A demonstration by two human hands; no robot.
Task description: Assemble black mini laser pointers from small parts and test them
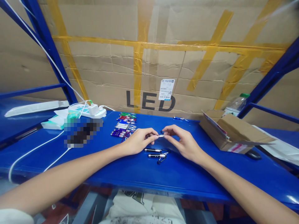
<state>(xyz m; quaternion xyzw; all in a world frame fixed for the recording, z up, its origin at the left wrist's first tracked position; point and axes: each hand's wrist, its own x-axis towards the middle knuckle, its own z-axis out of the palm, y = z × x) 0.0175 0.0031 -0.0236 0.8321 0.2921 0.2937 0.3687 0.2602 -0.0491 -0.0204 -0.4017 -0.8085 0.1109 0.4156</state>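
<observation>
Both my hands meet over the middle of the blue shelf top (163, 177). My left hand (137, 141) and my right hand (183, 141) pinch the two ends of one small silver keychain torch (160, 136), held just above the surface. Two dark keychain torches (156, 153) lie right below my hands. A row of several coloured keychain torches (123, 123) lies behind my left hand.
An open cardboard box (231, 133) sits at the right with a plastic bottle (235, 105) behind it. A white power strip (90, 110) with cables and tissue packs (54, 122) lie at the left. One loose blue torch (179, 118) lies near the cardboard back wall. Blue rack posts stand both sides.
</observation>
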